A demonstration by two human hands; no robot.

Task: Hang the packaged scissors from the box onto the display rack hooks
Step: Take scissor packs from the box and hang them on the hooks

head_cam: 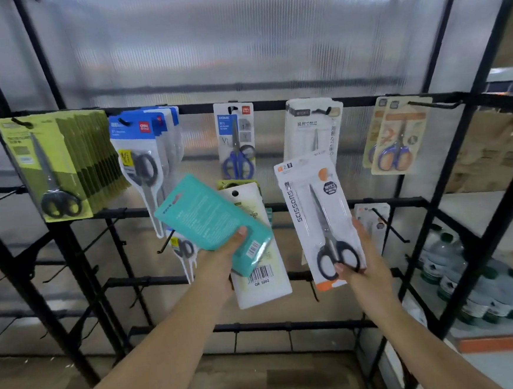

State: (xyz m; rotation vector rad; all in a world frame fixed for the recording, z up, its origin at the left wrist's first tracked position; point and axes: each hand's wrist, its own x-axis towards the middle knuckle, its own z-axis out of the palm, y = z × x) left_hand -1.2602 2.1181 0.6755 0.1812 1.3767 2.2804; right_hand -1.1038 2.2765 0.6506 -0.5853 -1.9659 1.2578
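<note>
In front of the black display rack (272,103), the left hand (223,258) grips a teal packet (211,219) and a white packet (262,289). The right hand (365,265) pinches a white scissors pack (314,208) near the rack's middle rail.

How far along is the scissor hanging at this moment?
Partly done: the top rail's hooks already carry the green-carded stack, blue-headed packs and orange-carded pairs. In hand: right hand holds a white black-handled scissors pack; left hand holds teal and white barcoded packs. Lower hooks look mostly bare.

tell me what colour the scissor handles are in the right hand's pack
Black, on the white pack in the head view.
</note>
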